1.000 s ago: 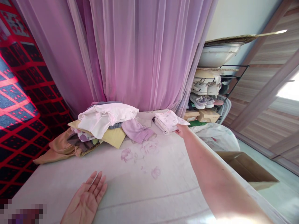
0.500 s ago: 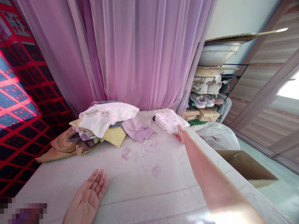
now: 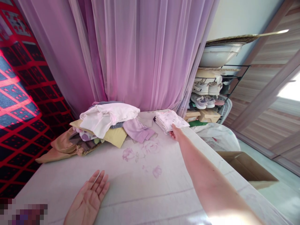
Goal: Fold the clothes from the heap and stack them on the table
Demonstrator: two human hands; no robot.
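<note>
Palm up, my left hand (image 3: 87, 193) rests over the near left of the bed with its fingers stretched out and nothing in them. My right hand (image 3: 177, 134) reaches to the far right and pinches the near edge of a folded white patterned garment (image 3: 172, 118), thumb on top and fingers curled at the side. That garment lies on a small stack of folded clothes (image 3: 161, 124). To its left is a loose heap with a white garment (image 3: 109, 115) on top, a yellow cloth (image 3: 116, 137), a lilac ribbed garment (image 3: 137, 129) and tan trousers (image 3: 62, 145).
A purple curtain (image 3: 136, 56) hangs behind the bed (image 3: 131, 190). On the right stand a shoe rack (image 3: 236, 78) with a white basin (image 3: 220, 54), a plastic bag (image 3: 215, 136) and an open cardboard box (image 3: 250, 165). A red and black checked cloth (image 3: 28, 140) hangs at left.
My right hand has shifted slightly left along the near edge of the folded stack. The top garment's right corner has moved a little left. My left hand has hardly moved.
</note>
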